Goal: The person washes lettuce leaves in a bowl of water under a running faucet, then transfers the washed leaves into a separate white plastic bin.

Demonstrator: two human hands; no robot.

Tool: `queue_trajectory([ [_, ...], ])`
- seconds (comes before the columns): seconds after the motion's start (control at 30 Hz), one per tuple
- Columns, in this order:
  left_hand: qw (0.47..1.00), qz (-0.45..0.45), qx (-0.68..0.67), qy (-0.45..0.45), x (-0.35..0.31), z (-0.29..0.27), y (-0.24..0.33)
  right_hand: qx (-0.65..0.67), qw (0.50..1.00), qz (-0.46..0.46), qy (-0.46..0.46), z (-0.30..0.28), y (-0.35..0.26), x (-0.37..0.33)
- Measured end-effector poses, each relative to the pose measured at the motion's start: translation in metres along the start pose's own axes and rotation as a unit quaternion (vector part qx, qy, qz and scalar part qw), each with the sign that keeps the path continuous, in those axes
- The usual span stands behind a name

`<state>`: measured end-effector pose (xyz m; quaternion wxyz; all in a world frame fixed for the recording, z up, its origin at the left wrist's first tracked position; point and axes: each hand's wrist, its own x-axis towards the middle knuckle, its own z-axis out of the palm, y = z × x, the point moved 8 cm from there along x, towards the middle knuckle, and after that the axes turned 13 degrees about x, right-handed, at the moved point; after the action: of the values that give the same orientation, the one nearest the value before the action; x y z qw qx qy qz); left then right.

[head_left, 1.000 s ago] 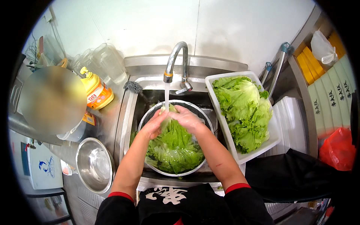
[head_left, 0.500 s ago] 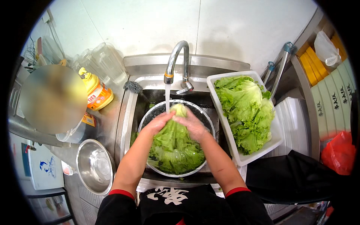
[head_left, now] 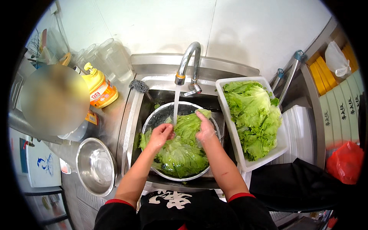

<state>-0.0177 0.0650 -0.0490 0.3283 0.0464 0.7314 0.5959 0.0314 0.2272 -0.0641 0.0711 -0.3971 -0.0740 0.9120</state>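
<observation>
Across the near part of the rectangular, steel-rimmed sink [head_left: 130, 134] sits a round silver metal basin [head_left: 184, 179], and a wet, bright-green leafy lettuce [head_left: 182, 155] lies in it, leaves spread over much of its width. Just beyond, the left hand [head_left: 161, 135] has its fingers drawn together beside the lettuce; whether they pinch a leaf, I cannot tell. The right hand [head_left: 206, 128] appears to grasp the lettuce near its paler far end. To the right, a white rectangular plastic tray [head_left: 262, 165] holds a heap of frilly green leaves [head_left: 253, 119]; whether these are rinsed or waiting, nothing shows. Farther off, a curved chrome tap [head_left: 185, 62] pours a clear stream of water [head_left: 176, 103] down between the hands. Rinsing looks under way but unfinished: the lettuce glistens, yet it is not yet lifted clear of the basin
</observation>
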Motion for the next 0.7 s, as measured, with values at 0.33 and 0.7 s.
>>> queue_trajectory([
  [0.33, 0.999, -0.009, -0.02, -0.031, -0.019, 0.004, 0.009, -0.042, 0.998, 0.01, -0.036, 0.0, 0.009, -0.005],
  [0.7, 0.991, -0.073, -0.025, -0.11, -0.039, 0.012, -0.024, -0.066, 0.933, 0.05, -0.349, 0.051, 0.024, -0.042],
])
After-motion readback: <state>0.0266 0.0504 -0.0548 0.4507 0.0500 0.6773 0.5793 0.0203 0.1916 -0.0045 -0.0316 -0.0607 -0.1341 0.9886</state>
